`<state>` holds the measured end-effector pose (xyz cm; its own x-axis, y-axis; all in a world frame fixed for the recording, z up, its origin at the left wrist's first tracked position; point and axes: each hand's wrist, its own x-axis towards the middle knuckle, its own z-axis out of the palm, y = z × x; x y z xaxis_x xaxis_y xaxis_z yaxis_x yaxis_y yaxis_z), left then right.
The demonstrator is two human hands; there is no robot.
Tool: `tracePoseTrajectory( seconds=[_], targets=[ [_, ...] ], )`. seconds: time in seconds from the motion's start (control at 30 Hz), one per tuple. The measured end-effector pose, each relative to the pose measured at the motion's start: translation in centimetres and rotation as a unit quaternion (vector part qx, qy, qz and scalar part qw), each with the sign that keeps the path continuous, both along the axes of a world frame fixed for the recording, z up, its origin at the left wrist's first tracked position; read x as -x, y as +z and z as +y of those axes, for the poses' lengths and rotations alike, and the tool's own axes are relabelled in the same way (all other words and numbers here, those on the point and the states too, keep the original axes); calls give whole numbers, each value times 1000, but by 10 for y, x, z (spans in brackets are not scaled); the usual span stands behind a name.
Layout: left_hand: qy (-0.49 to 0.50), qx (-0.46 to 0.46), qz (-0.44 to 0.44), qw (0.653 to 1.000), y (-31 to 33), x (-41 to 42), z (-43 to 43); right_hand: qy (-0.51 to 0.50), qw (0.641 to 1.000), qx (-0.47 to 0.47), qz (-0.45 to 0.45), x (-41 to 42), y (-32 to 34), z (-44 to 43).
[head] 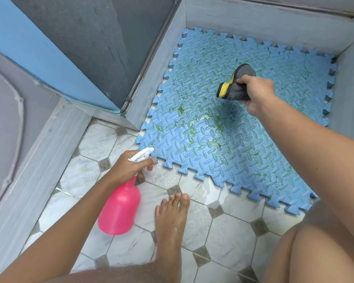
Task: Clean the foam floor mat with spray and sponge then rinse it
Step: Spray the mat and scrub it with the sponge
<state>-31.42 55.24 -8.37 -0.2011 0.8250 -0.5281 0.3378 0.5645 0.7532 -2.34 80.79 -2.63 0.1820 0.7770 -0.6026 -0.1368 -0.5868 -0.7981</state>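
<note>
A blue foam floor mat [243, 152] with puzzle edges lies on the floor in a corner, wet and spotted with green stains. My left hand [129, 164] grips the white trigger head of a pink spray bottle [120, 209], its nozzle pointing at the mat's near-left corner. Above the middle of the mat, my right hand [255, 92] holds a folded grey and yellow sponge [234, 82], lifted clear of the surface.
White tiles with grey diamond insets [223, 237] cover the floor in front of the mat, partly wet. My bare foot [172, 219] stands on them, my knee at bottom right. Grey raised walls [157, 64] border the mat at left and back; a blue wall [35, 52] rises at left.
</note>
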Motion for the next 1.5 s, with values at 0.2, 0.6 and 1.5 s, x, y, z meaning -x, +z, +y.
tracePoseTrajectory(
  seconds=[0.2,0.6,1.5],
  targets=[
    [65,5,65,996,-7,11,-9,6,1000,-3,-6,0,-1,0],
    [11,12,89,996,-5,7,-15,13,1000,-1,-4,2,-7,3],
    [44,-77,61,994,18,-3,77,11,1000,-5,-9,2,-14,4]
  ],
)
